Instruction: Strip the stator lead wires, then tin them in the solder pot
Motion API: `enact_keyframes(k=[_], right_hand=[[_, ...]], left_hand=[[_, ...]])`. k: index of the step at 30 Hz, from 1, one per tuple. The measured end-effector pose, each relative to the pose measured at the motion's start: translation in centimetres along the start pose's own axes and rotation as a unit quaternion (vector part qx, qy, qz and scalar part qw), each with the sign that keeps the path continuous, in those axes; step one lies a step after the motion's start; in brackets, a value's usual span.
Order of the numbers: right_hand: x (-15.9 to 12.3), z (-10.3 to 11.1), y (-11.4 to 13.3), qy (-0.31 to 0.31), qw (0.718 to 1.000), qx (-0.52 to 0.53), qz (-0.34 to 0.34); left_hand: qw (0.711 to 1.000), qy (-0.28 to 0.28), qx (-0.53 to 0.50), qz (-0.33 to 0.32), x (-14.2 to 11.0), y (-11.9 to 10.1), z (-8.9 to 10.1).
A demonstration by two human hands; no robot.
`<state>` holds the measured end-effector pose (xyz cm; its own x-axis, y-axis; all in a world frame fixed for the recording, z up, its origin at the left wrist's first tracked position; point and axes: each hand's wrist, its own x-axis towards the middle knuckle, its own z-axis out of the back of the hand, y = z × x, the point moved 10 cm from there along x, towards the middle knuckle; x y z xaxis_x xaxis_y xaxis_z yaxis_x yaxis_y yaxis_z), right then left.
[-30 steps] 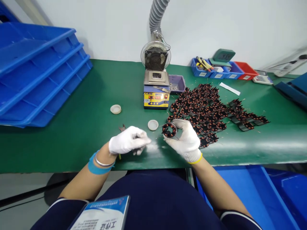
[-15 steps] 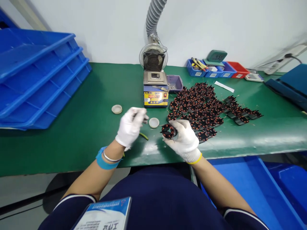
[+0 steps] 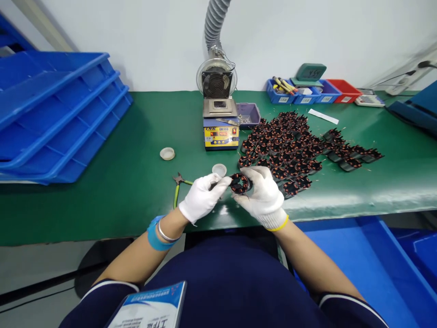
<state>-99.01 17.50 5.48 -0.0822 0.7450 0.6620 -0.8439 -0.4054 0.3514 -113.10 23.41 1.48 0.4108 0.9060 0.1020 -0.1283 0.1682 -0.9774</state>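
Observation:
Both hands wear white gloves. My right hand (image 3: 262,196) is closed around a round black part with copper windings (image 3: 240,183), held just above the green bench (image 3: 112,182). My left hand (image 3: 204,197) reaches in from the left, its fingertips pinched against the left side of that same wound part. Small cutters with green handles (image 3: 177,187) lie on the bench just left of my left hand. A white cap (image 3: 219,170) sits right behind the hands.
A pile of several similar wound parts (image 3: 290,146) spreads to the right. A solder pot with a fan and hose (image 3: 220,123) stands behind. Stacked blue trays (image 3: 51,114) fill the left; small parts bins (image 3: 307,95) sit at the back. Another white cap (image 3: 167,153) lies left.
My left hand had lifted toward the white cap, then came back down to the wound part in my right hand. The cutters now lie free on the bench.

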Motion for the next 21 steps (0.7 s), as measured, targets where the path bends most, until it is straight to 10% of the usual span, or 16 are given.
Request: enact_keyframes(k=[7,12,18,21], right_hand=[[-1.3,0.6,0.3,0.017,0.997,-0.047,-0.06],[0.0,-0.2,0.7,0.047,0.991,-0.094,-0.081],[2.6,-4.5,-3.0,0.205,0.936,-0.188,-0.216],[3.9,-6.6,-3.8,0.259,0.921,-0.224,-0.187]], left_hand=[[0.967,-0.121,-0.22,-0.048,-3.1,-2.4,3.9],[0.948,-0.193,-0.253,-0.006,-0.4,2.1,7.3],[0.985,-0.152,0.061,0.061,2.2,5.2,8.1],[0.927,-0.128,0.354,-0.007,-0.5,3.5,8.2]])
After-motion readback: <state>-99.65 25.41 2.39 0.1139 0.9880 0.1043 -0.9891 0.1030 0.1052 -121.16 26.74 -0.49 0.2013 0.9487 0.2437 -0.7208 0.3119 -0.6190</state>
